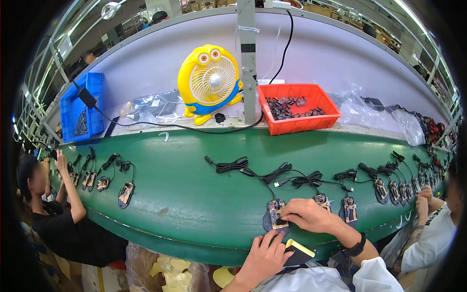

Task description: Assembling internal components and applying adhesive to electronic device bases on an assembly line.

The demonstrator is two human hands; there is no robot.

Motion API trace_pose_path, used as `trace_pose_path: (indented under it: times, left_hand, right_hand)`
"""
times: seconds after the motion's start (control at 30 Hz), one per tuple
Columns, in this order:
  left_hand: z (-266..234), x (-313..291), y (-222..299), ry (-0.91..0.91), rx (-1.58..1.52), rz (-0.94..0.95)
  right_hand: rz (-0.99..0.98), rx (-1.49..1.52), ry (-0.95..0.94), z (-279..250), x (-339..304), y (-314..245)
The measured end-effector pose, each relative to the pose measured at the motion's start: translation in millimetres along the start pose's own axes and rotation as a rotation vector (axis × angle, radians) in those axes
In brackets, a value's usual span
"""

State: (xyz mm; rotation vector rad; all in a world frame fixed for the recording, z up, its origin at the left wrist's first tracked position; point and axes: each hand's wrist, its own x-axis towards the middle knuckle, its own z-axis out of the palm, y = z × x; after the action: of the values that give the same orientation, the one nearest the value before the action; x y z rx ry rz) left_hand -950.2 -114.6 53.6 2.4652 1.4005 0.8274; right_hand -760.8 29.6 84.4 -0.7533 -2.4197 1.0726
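Observation:
An opened computer mouse (275, 205) lies at the near edge of the green belt, its circuit board bare and its cable running back. My right hand (311, 215) reaches over the board from the right, thumb and forefinger pinched together at its middle. Whatever is between those fingertips is too small to make out. From below, my left hand (262, 258) has its curled fingertips on the near end of the mouse base. Close to its thumb is a black piece with a yellow peeling sheet (300, 247); whether the hand touches it is unclear.
More opened mice, such as one mouse (349, 210), line the belt (194, 180) both sides, with bundled cables (279, 171). Behind stand a red bin (296, 127) of small dark parts, a yellow fan (209, 82) and a blue bin (82, 104). Co-workers (63, 209) sit left and right.

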Motion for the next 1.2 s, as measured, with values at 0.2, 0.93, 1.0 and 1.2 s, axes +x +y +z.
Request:
trace_pose_path:
  times: [0.2, 0.93, 1.0, 1.2]
  left_hand:
    - [1.5, 0.7, -0.9, 0.01, 0.008, 0.011]
    - [3.1, 11.0, -7.8, 0.0, -0.019, 0.077]
    - [3.4, 13.3, -7.2, -0.017, -0.049, 0.057]
    - [-2.1, 11.0, -10.6, -0.021, -0.063, 0.06]
  right_hand:
    - [0.03, 0.006, -0.027, 0.3, -1.1, 1.1]
    - [-0.034, -0.124, 0.034, 8.0, -6.1, 1.0]
    - [-0.053, -0.229, 0.122, 12.3, -9.6, 3.3]
    - [-0.001, -0.353, 0.234, 13.3, -3.4, -13.4]
